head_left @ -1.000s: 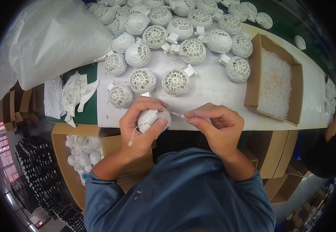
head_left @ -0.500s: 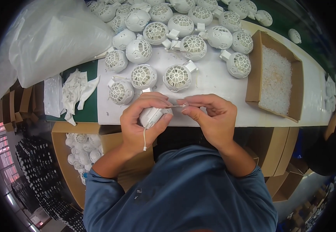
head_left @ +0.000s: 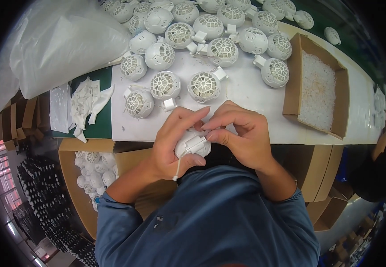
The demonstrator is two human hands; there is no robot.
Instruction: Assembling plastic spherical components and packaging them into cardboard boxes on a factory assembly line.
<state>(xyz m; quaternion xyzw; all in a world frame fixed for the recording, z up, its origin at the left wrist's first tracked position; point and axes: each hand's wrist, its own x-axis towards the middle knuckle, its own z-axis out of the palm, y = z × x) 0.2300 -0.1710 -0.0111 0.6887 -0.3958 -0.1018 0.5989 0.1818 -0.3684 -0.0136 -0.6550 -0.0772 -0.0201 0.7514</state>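
My left hand (head_left: 168,144) is closed round a white ball-shaped plastic housing (head_left: 192,144), just in front of the table's near edge. From the housing's lower left hangs a short white cord (head_left: 178,167) with a small plug-like end. My right hand (head_left: 239,135) pinches at the housing's upper right side, thumb and forefinger together. Whatever lies between those fingertips is too small and covered to make out. On the white tabletop beyond my hands stand similar balls with lattice faces (head_left: 204,86), some with small square white blocks (head_left: 170,105) attached or beside them.
At the right stands an open cardboard box (head_left: 293,84) full of small translucent pieces (head_left: 317,89). A big plastic bag (head_left: 68,49) and a white cloth (head_left: 86,102) lie at the left. Below left, another carton (head_left: 75,144) contains more balls. Many balls crowd the far table.
The housing and my left hand have shifted right and toward me. My right fingertips, earlier apart from it with a small piece on a thin strand, now meet the housing.
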